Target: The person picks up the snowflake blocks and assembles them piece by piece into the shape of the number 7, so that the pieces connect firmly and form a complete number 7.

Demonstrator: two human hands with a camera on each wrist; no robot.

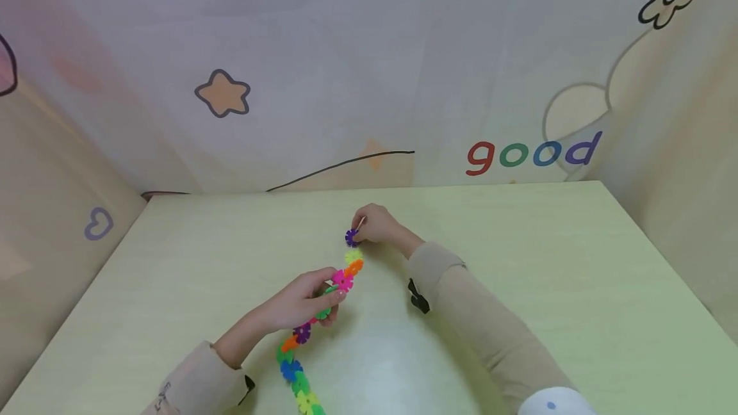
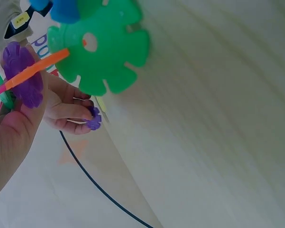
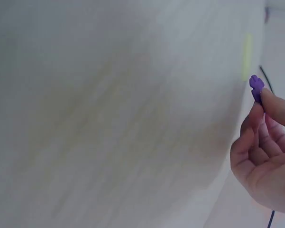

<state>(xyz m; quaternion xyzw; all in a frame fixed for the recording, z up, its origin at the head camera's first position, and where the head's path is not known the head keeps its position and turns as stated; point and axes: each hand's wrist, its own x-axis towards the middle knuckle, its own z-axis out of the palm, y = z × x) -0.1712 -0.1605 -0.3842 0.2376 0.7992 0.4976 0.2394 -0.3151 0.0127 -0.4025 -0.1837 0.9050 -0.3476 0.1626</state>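
Observation:
A chain of colourful notched plastic discs, the interlocking snowflake kind, runs up from the bottom of the head view. My left hand grips it near its upper end, with the thumb across a green disc and a pink disc at the fingertips. Beyond them come an orange disc and a yellow disc. Between thumb and fingers my right hand pinches a purple disc, just above the yellow one. The right wrist view shows that purple disc edge-on.
Below the left hand the chain continues with a second purple disc, a blue disc and several others. A pale wooden table lies underneath. Behind it hangs a printed cloth backdrop, and cloth also borders both sides.

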